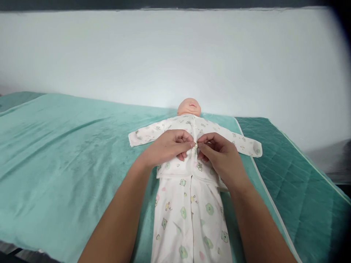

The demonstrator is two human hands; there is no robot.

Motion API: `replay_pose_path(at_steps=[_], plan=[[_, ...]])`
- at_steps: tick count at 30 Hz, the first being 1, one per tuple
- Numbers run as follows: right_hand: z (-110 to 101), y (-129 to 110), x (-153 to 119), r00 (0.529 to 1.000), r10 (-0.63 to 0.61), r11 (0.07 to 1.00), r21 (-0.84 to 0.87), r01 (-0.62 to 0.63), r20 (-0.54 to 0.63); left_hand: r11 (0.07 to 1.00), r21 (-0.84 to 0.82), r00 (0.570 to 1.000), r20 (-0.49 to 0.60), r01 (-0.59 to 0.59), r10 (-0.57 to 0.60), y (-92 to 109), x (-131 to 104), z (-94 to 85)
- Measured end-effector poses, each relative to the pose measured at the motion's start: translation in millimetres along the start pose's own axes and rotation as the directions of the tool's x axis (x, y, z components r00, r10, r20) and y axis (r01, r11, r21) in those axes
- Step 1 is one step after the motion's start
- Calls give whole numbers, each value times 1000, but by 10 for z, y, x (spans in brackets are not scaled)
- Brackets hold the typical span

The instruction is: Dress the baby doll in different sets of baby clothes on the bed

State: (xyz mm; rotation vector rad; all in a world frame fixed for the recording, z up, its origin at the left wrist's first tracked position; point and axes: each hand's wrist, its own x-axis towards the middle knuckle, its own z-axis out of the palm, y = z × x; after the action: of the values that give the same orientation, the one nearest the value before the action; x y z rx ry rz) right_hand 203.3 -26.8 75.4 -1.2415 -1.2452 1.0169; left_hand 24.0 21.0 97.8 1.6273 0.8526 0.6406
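Note:
A baby doll (189, 106) lies on its back, dressed in a white patterned top (175, 168) and white patterned trousers (175, 223). Its sleeves are spread out to both sides. Over the chest, my left hand (173, 147) pinches the top's front edge beside the centre line. Close to it, almost touching, my right hand (216, 149) pinches the same front opening from the other side. A small fastening seems to lie between the fingertips, mostly hidden. Below the hands, the lower front of the top lies over the trousers' waist.
A light green cloth (68, 157) with soft wrinkles lies under the doll. To the right is a darker green quilted pad (290, 175) with a pale edge. A white wall (164, 54) rises behind the doll's head.

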Motion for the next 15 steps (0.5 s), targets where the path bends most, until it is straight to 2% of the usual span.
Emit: replay_pose_path(at_steps=[6,10,12,15], plan=[[-47,30,24,999,-32,987,156,35,-16,992,-98,996,-52,-80,75,13,-12,6],[-93,64,47,990,-80,946,304,112,-114,966,-182,972,-183,-181,148,10,-2,-17],[-104,76,53,976,-119,937,303,172,-185,948,-201,942,-281,-246,184,6,7,-26],[-91,92,52,933,-222,950,154,272,-283,945,-158,906,-367,-286,212,4,13,-22]])
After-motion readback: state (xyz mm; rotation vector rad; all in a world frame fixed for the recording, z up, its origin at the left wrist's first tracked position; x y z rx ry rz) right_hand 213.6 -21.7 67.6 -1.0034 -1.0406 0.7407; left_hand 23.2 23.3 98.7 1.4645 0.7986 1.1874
